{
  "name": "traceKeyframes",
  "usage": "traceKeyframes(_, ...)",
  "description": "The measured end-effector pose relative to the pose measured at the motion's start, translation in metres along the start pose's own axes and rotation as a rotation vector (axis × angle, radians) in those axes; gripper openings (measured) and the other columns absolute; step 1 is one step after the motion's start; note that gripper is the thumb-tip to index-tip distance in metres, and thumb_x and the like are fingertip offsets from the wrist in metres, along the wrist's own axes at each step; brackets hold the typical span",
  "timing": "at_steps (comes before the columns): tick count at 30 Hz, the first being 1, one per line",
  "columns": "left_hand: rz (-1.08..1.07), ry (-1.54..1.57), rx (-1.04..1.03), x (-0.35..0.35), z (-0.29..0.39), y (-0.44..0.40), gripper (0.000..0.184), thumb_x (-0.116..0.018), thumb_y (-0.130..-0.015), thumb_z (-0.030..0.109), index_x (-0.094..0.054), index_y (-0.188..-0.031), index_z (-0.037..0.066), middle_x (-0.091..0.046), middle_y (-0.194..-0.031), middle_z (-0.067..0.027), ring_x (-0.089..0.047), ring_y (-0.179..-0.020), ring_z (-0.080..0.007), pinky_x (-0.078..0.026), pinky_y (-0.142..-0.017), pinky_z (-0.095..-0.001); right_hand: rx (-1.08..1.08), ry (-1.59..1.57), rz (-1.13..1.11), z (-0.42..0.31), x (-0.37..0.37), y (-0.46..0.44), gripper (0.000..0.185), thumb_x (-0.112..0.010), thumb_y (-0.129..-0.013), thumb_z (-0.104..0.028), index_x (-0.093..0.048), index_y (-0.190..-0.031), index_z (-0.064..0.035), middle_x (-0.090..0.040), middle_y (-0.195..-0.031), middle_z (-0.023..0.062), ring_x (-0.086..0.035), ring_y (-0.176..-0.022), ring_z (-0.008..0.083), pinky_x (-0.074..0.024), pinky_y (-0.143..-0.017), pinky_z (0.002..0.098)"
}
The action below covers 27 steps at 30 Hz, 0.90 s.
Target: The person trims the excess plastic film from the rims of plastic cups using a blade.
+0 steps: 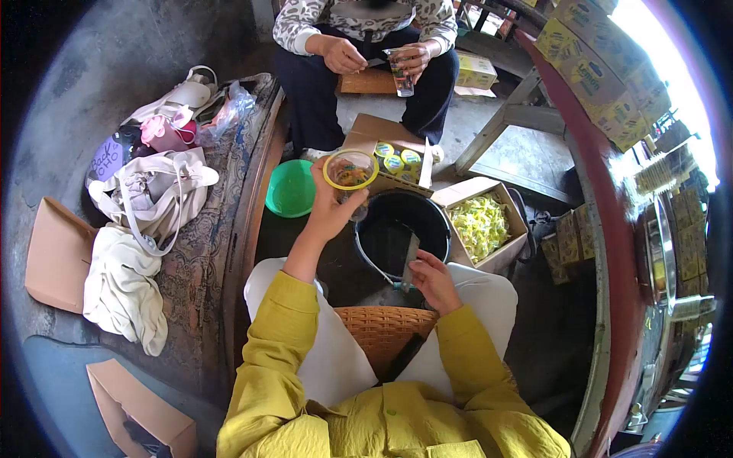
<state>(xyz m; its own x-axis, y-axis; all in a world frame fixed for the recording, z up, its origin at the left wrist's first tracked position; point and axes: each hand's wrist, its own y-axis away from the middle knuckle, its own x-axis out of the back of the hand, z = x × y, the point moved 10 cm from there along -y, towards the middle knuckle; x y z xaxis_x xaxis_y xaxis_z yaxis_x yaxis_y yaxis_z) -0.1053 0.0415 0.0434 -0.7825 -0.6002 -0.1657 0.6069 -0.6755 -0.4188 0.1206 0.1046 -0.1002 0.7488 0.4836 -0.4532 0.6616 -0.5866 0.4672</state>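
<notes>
Dark floor [276,238] lies beneath a black bucket [391,263], between a green bowl [290,191] on the left and an open carton [504,258] on the right. The left hand [330,210] has its grip clamped on a yellow-rimmed cup [350,169]; the right hand [435,284] pinches a flat grey tool [411,258] beside the bucket.

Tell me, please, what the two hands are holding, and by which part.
The left hand holds a clear cup by its side, below the yellow rim. The right hand holds a flat grey piece by its edge.
</notes>
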Motion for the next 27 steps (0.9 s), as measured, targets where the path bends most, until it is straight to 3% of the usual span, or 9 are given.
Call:
traceKeyframes(2, 0.000, -0.107, -0.111, -0.012, 0.012, 0.007, 0.074, -0.069, -0.066, 0.001, -0.018, -0.120, 0.005, -0.036, -0.115, -0.0109, -0.042, -0.107, -0.0181, -0.037, -0.090, -0.0307, 0.083, -0.010, 0.054, -0.015, 0.010, 0.012, 0.028, -0.058, -0.076, -0.002, -0.051, -0.103, -0.0053, -0.056, -0.085, 0.0019, -0.055, -0.078, 0.0121, -0.0450, -0.067, 0.0262)
traceKeyframes(5, 0.021, -0.129, -0.139, -0.038, 0.056, 0.020, 0.072, -0.071, -0.064, 0.002, -0.024, -0.118, 0.003, -0.040, -0.111, -0.0106, -0.044, -0.105, -0.0181, -0.038, -0.089, -0.0301, 0.377, 0.075, 0.059, -0.067, -0.005, 0.022, 0.025, -0.058, -0.076, -0.001, -0.053, -0.100, -0.0053, -0.054, -0.081, 0.0008, -0.055, -0.078, 0.0110, -0.0443, -0.067, 0.0245)
traceKeyframes(9, 0.108, -0.048, -0.117, -0.059, 0.100, 0.048, 0.066, -0.073, -0.061, 0.001, -0.033, -0.114, 0.002, -0.044, -0.108, -0.0102, -0.046, -0.101, -0.0177, -0.039, -0.087, -0.0300, 0.910, 0.120, 0.006, -0.164, -0.075, 0.076, 0.021, -0.060, -0.075, 0.002, -0.056, -0.095, -0.0015, -0.053, -0.076, -0.0011, -0.049, -0.068, 0.0056, -0.0402, -0.058, 0.0187)
traceKeyframes(12, 0.155, -0.109, -0.241, -0.064, 0.141, 0.056, 0.065, -0.073, -0.060, 0.002, -0.034, -0.112, 0.003, -0.044, -0.108, -0.0109, -0.046, -0.102, -0.0173, -0.041, -0.085, -0.0305, 1.118, 0.127, -0.076, -0.201, -0.121, 0.123, 0.023, -0.062, -0.072, 0.004, -0.057, -0.094, 0.0005, -0.055, -0.077, 0.0019, -0.051, -0.067, 0.0071, -0.0399, -0.057, 0.0193)
traceKeyframes(16, 0.114, -0.186, -0.341, -0.074, 0.176, 0.043, 0.068, -0.074, -0.059, 0.004, -0.033, -0.114, 0.003, -0.045, -0.109, -0.0105, -0.048, -0.100, -0.0177, -0.042, -0.083, -0.0297, 1.524, 0.525, 0.091, -0.226, -0.149, 0.171, 0.019, -0.064, -0.068, 0.006, -0.061, -0.086, 0.0019, -0.057, -0.073, 0.0093, -0.054, -0.060, 0.0132, -0.0425, -0.056, 0.0219)
traceKeyframes(18, 0.082, -0.315, -0.472, -0.085, 0.200, 0.035, 0.068, -0.074, -0.059, 0.004, -0.035, -0.115, 0.003, -0.045, -0.109, -0.0097, -0.049, -0.098, -0.0179, -0.042, -0.081, -0.0290, 1.586, 0.562, 0.134, -0.234, -0.152, 0.182, 0.020, -0.064, -0.068, 0.005, -0.062, -0.087, 0.0015, -0.058, -0.073, 0.0095, -0.055, -0.060, 0.0139, -0.0433, -0.056, 0.0223)
traceKeyframes(21, -0.040, -0.472, -0.475, -0.097, 0.206, 0.031, 0.063, -0.073, -0.059, 0.004, -0.039, -0.111, 0.002, -0.046, -0.107, -0.0103, -0.050, -0.096, -0.0175, -0.042, -0.082, -0.0286, 1.648, 0.607, 0.211, -0.235, -0.146, 0.192, 0.022, -0.065, -0.066, 0.006, -0.062, -0.088, 0.0006, -0.059, -0.073, 0.0103, -0.056, -0.060, 0.0149, -0.0442, -0.055, 0.0229)
traceKeyframes(22, -0.012, -0.273, -0.415, -0.093, 0.197, 0.032, 0.058, -0.073, -0.058, 0.004, -0.042, -0.107, 0.001, -0.047, -0.104, -0.0109, -0.051, -0.092, -0.0174, -0.042, -0.081, -0.0284, 1.650, 0.606, 0.222, -0.230, -0.141, 0.193, 0.023, -0.065, -0.066, 0.006, -0.062, -0.088, 0.0004, -0.059, -0.073, 0.0104, -0.056, -0.060, 0.0151, -0.0442, -0.055, 0.0229)
traceKeyframes(27, 0.043, -0.397, -0.424, -0.091, 0.182, 0.045, 0.059, -0.074, -0.057, 0.002, -0.042, -0.107, 0.001, -0.047, -0.102, -0.0113, -0.052, -0.091, -0.0183, -0.043, -0.079, -0.0279, 1.592, 0.617, 0.195, -0.218, -0.138, 0.190, 0.026, -0.065, -0.065, 0.009, -0.062, -0.089, 0.0005, -0.059, -0.073, 0.0106, -0.056, -0.059, 0.0155, -0.0440, -0.054, 0.0225)
